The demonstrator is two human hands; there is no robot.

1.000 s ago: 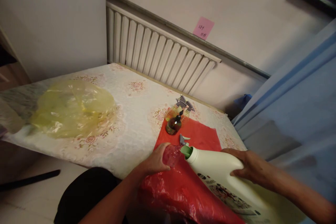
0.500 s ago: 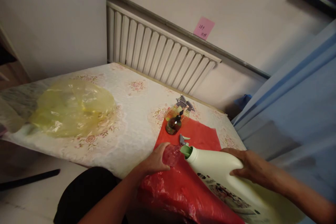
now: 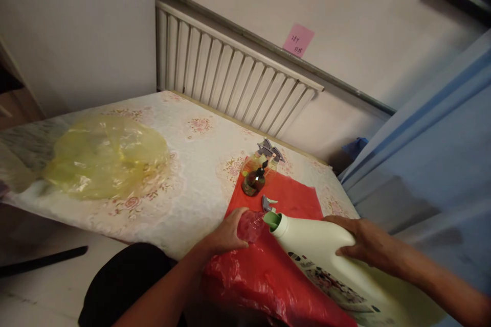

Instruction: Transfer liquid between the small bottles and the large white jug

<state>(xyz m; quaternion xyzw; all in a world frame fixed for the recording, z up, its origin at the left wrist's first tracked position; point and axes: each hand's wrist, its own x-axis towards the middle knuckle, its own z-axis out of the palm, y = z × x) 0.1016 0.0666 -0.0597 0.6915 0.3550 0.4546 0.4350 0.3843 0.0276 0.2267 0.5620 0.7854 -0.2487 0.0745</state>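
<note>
My left hand (image 3: 230, 232) is wrapped round a clear bottle (image 3: 251, 227), which looks pink over the red plastic sheet (image 3: 245, 276). The bottle is tilted, its open neck facing right. In my right hand (image 3: 355, 242) is a large pale green jug (image 3: 314, 237), tipped on its side by its handle. Its green spout (image 3: 272, 220) meets or nearly meets the bottle's neck; I cannot make out any liquid flowing. A grey spray trigger head (image 3: 268, 203) lies just behind the bottle. Farther back stand a dark pump bottle (image 3: 253, 182) and spray bottles (image 3: 268, 153).
A crumpled yellow plastic bag (image 3: 109, 158) lies on the left of the flowered tablecloth (image 3: 192, 179). Behind the table is a white radiator (image 3: 230, 71). A blue curtain (image 3: 429, 163) hangs on the right, and a black rounded object (image 3: 126, 283) is at the near left.
</note>
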